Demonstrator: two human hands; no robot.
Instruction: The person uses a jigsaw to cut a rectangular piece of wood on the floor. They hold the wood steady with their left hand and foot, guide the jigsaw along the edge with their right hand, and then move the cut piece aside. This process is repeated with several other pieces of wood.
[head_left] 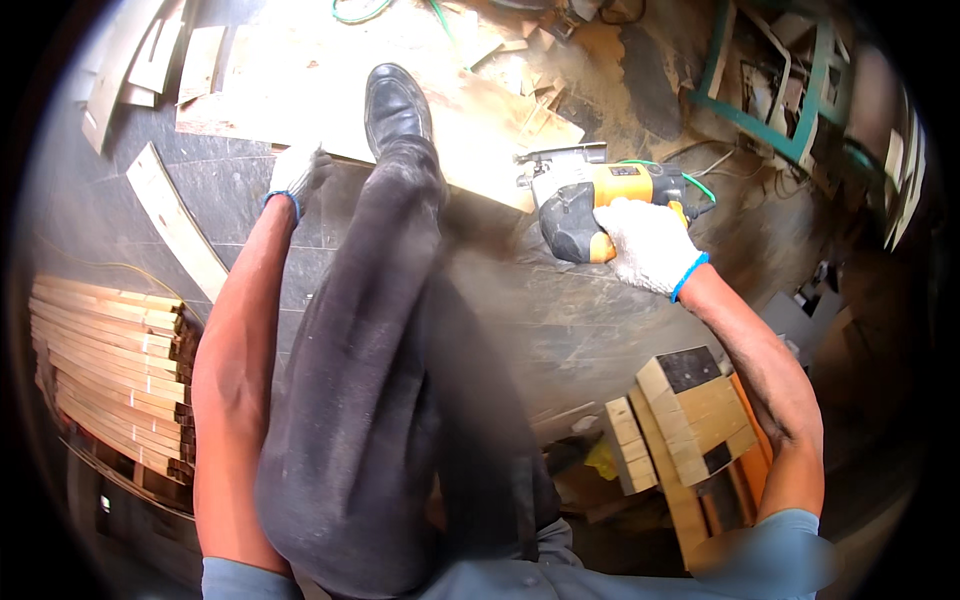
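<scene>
My right hand [645, 243], in a white knit glove with a blue cuff, is wrapped round the body of a yellow and black jigsaw [622, 184]. The jigsaw's front and metal base meet the right end of a pale wooden board [480, 120]. At the board's near edge, my gloved left hand [298, 172] is closed on the edge, its fingers partly washed out by glare. Between the hands, my black shoe [396, 105] presses on top of the board. Where the blade meets the wood is too small to make out.
A narrow wood strip [175, 215] lies on the dark floor at left, beyond a stack of slats [115, 370]. Wooden blocks [690, 410] stand near my right elbow. A green metal frame [770, 130] is at far right; offcuts [530, 85] litter the board's far side.
</scene>
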